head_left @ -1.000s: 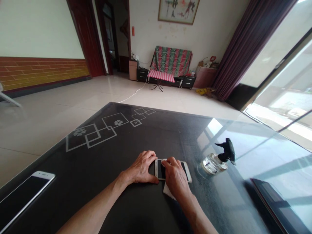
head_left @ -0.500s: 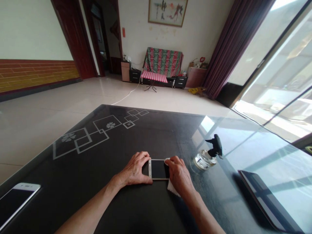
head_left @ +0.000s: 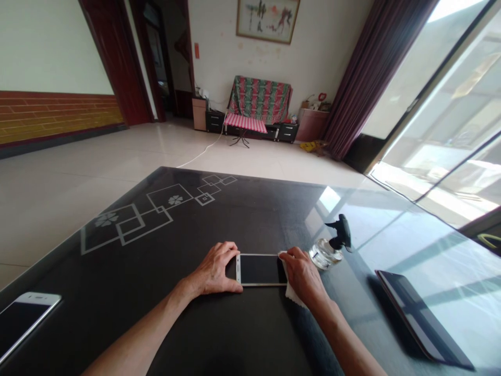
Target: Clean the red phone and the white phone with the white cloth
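Note:
A white-framed smartphone (head_left: 261, 269) lies flat, screen up, on the dark glossy table (head_left: 203, 334). My left hand (head_left: 216, 269) grips its left end between thumb and fingers. At the phone's right end, my right hand (head_left: 303, 274) is closed on a white cloth (head_left: 294, 295), its fingertips at the edge of the screen. Part of the cloth hangs out below the palm; the rest is hidden under the hand. Just beyond my right hand stands a clear spray bottle (head_left: 325, 253) with a black trigger head.
Another white phone (head_left: 27, 318) lies at the table's left edge. A dark tablet (head_left: 425, 318) rests to the right. Across the room are a small striped table (head_left: 246, 123), a cloth-draped object (head_left: 260, 99) and a purple curtain (head_left: 376, 68) beside glass doors.
My right hand has slid rightward with the cloth along the phone, uncovering more of the screen. My left hand keeps its hold. The whole view has shifted slightly.

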Available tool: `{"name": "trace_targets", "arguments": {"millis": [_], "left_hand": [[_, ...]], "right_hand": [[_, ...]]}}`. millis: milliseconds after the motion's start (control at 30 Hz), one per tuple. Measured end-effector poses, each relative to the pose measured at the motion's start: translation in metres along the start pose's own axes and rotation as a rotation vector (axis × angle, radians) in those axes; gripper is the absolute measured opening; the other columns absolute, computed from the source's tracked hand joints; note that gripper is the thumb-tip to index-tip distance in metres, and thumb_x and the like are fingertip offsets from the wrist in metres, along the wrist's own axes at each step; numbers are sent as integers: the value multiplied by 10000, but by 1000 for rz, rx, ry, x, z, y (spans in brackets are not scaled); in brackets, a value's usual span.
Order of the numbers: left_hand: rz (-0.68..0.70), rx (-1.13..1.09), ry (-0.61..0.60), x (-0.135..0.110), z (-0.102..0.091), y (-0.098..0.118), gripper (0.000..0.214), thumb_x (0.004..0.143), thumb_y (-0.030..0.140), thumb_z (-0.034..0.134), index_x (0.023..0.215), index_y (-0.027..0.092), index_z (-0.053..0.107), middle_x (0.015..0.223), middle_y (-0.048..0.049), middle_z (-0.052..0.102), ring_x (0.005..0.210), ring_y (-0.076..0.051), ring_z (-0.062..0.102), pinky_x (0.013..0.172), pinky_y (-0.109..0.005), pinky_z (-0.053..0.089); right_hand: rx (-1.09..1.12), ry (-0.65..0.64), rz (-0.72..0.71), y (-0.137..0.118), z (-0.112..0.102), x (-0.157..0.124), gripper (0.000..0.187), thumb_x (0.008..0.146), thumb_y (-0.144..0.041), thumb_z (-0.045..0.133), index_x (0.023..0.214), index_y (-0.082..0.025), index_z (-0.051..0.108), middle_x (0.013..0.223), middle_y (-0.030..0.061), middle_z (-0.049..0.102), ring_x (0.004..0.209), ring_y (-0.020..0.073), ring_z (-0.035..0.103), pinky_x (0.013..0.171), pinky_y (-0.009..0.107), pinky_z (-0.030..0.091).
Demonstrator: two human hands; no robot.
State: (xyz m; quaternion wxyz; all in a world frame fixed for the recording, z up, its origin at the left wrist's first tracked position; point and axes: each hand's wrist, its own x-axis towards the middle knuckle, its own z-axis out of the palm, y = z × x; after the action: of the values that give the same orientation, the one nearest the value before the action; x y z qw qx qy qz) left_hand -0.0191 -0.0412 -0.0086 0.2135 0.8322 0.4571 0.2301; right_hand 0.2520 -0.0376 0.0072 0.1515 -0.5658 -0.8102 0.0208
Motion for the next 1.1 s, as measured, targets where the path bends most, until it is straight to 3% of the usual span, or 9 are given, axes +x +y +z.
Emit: {"name": "trace_targets", "arguments": {"millis": [233, 533, 933, 1100], "left_hand": [[6, 19, 3, 0, 1, 0, 705, 538, 515, 769, 1143, 226, 551, 1188, -63, 486, 1029, -269, 473, 911, -378, 390], [9, 33, 7, 0, -1, 1, 704, 529, 509, 776, 1130, 211, 559, 1171, -66, 494, 1016, -269, 477, 894, -372, 406], [19, 26, 4, 0, 2, -3, 708, 542, 516, 775, 1146, 221, 551, 1196, -66, 488, 1037, -273, 474, 920, -383, 393], [21, 19, 10, -1, 1, -2, 711, 553, 513, 774, 1155, 215, 543, 1216, -67, 477, 1052, -275, 464, 930, -385, 394]], "right_hand": [[56, -33, -11, 2, -7, -22, 355, 891, -140, 365, 1053, -243, 663, 936, 59, 566, 843, 175, 522, 745, 264, 433], [41, -72, 12, -15, -20, -53, 367, 887, -117, 354, 1015, -253, 670, 910, 65, 572, 796, 182, 514, 711, 274, 439], [-72, -95, -2, 4, -9, 5, 324, 877, -104, 392, 952, -218, 686, 901, 52, 553, 838, 164, 498, 727, 248, 370], [-66, -109, -22, 2, -12, -1, 329, 877, -102, 392, 967, -222, 685, 908, 53, 557, 836, 161, 499, 718, 243, 373]]}}
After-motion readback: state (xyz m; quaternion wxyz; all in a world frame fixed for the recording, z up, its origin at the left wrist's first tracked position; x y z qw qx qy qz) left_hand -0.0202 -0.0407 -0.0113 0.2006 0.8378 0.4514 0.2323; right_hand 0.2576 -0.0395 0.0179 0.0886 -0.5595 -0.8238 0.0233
